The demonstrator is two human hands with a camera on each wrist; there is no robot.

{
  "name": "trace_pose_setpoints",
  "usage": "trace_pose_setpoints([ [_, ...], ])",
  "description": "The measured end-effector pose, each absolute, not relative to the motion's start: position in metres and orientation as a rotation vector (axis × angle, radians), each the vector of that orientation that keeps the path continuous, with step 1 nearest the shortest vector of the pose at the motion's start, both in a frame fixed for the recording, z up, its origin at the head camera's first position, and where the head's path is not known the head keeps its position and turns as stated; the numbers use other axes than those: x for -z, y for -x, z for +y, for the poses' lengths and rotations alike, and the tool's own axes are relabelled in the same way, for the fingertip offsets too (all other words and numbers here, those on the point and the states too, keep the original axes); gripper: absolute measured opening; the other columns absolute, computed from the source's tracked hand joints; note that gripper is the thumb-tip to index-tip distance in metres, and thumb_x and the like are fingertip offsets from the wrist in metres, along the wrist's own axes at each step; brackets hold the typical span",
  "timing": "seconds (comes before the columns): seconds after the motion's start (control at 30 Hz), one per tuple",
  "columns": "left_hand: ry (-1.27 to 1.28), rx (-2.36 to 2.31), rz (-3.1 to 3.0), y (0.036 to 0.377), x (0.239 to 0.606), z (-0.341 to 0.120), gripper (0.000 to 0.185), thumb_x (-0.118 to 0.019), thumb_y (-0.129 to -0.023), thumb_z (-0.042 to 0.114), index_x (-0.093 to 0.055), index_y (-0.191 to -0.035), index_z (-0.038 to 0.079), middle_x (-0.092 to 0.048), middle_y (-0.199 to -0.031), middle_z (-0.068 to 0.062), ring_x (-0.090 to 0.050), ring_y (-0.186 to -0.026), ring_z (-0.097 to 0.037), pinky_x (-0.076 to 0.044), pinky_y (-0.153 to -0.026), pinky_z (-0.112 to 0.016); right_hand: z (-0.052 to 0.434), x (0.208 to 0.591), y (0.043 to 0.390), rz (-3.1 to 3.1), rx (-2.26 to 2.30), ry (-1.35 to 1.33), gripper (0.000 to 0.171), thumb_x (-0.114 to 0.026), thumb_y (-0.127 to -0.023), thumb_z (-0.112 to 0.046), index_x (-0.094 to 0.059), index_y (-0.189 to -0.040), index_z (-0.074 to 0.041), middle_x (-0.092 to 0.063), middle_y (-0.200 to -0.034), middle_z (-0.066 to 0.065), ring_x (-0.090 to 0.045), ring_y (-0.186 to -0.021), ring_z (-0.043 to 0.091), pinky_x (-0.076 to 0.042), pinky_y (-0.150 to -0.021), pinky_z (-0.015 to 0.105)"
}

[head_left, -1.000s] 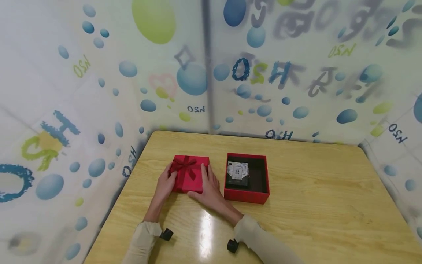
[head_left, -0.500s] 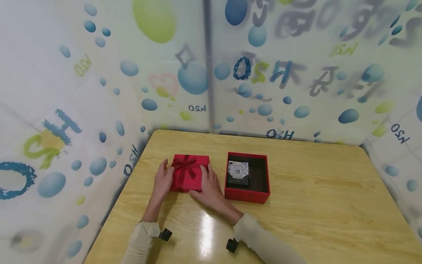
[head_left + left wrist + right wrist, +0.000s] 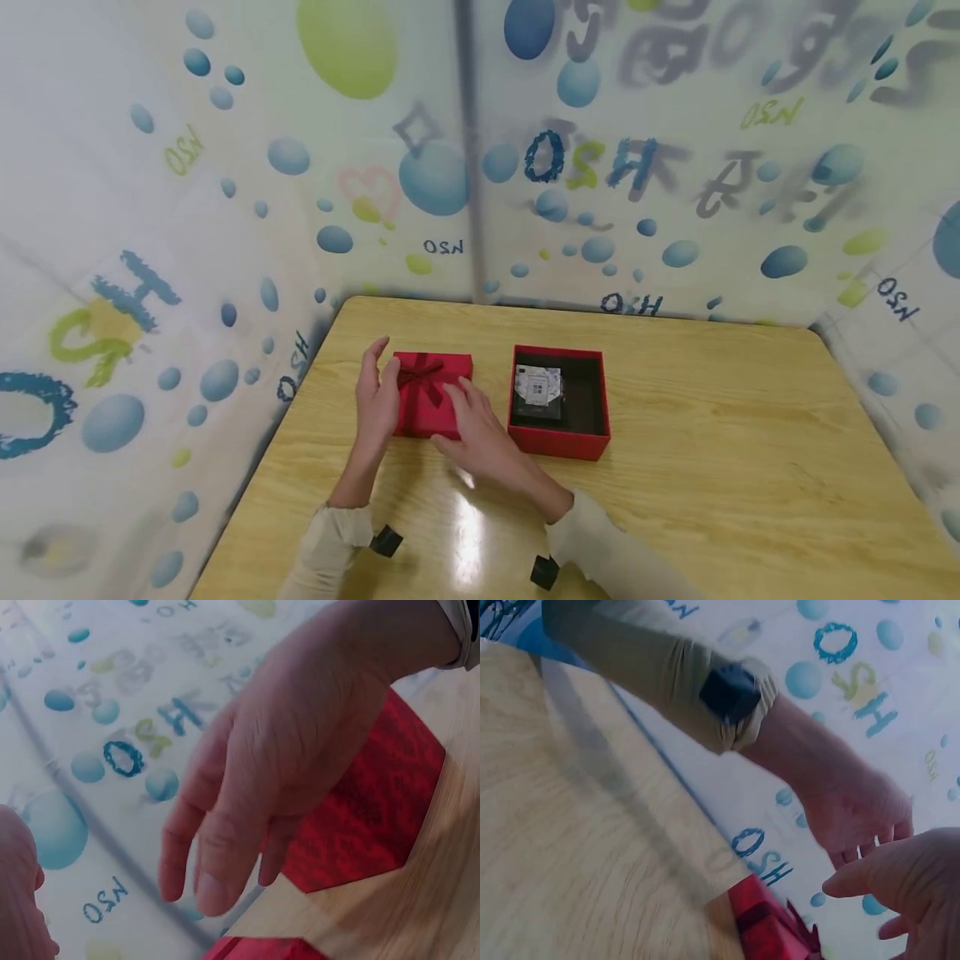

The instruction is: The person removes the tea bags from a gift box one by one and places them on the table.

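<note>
A red square gift box lid [image 3: 431,412] with a dark red ribbon bow [image 3: 424,375] lies on the table. My left hand [image 3: 377,404] hovers at its left side, fingers extended and gripping nothing. Over the lid's right front part hangs my right hand [image 3: 483,437], fingers loosely bent; the right wrist view shows this hand [image 3: 915,881] above the lid [image 3: 769,930]. Right of the lid stands the open red box [image 3: 562,444] with a dark inside. In its left half sits a black package with a patterned white label [image 3: 537,390]. In the left wrist view, the right hand [image 3: 277,757] partly covers the box [image 3: 367,802].
The pale wooden table [image 3: 712,433] extends to the right of the box. Patterned walls [image 3: 562,250] with blue and green spots enclose its back and sides. Black wrist cameras [image 3: 386,542] hang below both sleeves.
Both hands have risen from the lid's sides, and the left has come away from its left edge. The lid and the open box stay where they were.
</note>
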State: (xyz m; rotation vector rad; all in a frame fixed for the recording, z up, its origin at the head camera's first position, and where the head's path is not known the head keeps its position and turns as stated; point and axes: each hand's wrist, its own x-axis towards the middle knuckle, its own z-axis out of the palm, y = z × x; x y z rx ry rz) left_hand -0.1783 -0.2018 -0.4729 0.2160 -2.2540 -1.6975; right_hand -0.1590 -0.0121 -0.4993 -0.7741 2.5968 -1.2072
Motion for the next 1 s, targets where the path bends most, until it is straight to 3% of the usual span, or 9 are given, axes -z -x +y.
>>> trace_pose_setpoints([
  [0.13,-0.140,1.754,-2.243,0.183,0.474,-0.187,0.047,-0.043,-0.112,0.019,-0.042,-0.157,0.007,-0.041,-0.163,-0.013,-0.036,-0.150,-0.030,-0.030,-0.121,-0.052,0.002,0.483,0.142,2.643,1.146,0.879,0.057,-0.068,-0.101,-0.030,-0.051,-0.150,-0.008,-0.048,-0.155,0.016,-0.047,-0.142,0.030,-0.049,-0.108,0.052],
  [0.23,-0.066,1.792,-2.242,0.187,0.478,-0.174,0.048,-0.041,-0.113,0.018,-0.039,-0.160,0.008,-0.040,-0.165,-0.010,-0.035,-0.152,-0.026,-0.028,-0.123,-0.050,0.016,0.472,0.130,2.699,1.175,0.869,0.037,-0.066,-0.103,-0.028,-0.065,-0.136,-0.011,-0.067,-0.134,0.006,-0.065,-0.119,0.021,-0.057,-0.096,0.041],
  [0.33,0.001,1.850,-2.227,0.189,0.483,-0.157,0.050,-0.040,-0.113,0.019,-0.035,-0.162,0.011,-0.037,-0.167,-0.008,-0.030,-0.155,-0.022,-0.025,-0.125,-0.050,0.032,0.464,0.122,2.797,1.289,0.830,0.022,-0.069,-0.101,-0.021,-0.074,-0.120,-0.013,-0.075,-0.113,-0.001,-0.071,-0.097,0.014,-0.060,-0.083,0.034],
  [0.43,0.048,1.885,-2.234,0.188,0.490,-0.137,0.053,-0.040,-0.114,0.022,-0.030,-0.165,0.014,-0.033,-0.169,-0.007,-0.027,-0.156,-0.021,-0.023,-0.126,-0.050,0.055,0.460,0.123,2.937,1.403,0.782,0.015,-0.073,-0.098,-0.015,-0.076,-0.112,-0.012,-0.076,-0.104,-0.002,-0.069,-0.090,0.011,-0.060,-0.080,0.033],
  [0.53,0.099,1.931,-2.239,0.186,0.496,-0.115,0.056,-0.040,-0.114,0.025,-0.025,-0.167,0.019,-0.028,-0.171,-0.004,-0.023,-0.158,-0.019,-0.021,-0.127,-0.049,0.081,0.457,0.131,3.051,1.520,0.679,0.016,-0.074,-0.096,-0.010,-0.075,-0.112,-0.010,-0.074,-0.110,0.002,-0.069,-0.096,0.014,-0.060,-0.085,0.037],
  [0.73,0.208,2.009,-2.235,0.183,0.513,-0.076,0.059,-0.040,-0.114,0.026,-0.019,-0.168,0.023,-0.021,-0.173,0.006,-0.017,-0.159,-0.015,-0.018,-0.128,-0.049,0.125,0.458,0.147,3.104,1.671,0.394,0.020,-0.071,-0.096,-0.005,-0.072,-0.116,-0.003,-0.062,-0.136,0.015,-0.062,-0.114,0.030,-0.057,-0.092,0.051],
  [1.0,0.191,2.089,-2.162,0.170,0.526,-0.042,0.066,-0.042,-0.111,0.011,-0.013,-0.169,0.020,-0.019,-0.174,0.002,-0.016,-0.159,-0.018,-0.016,-0.128,-0.048,0.140,0.464,0.159,3.018,1.576,0.281,0.037,-0.069,-0.098,-0.008,-0.061,-0.132,0.003,-0.056,-0.138,0.021,-0.064,-0.112,0.035,-0.057,-0.094,0.053],
])
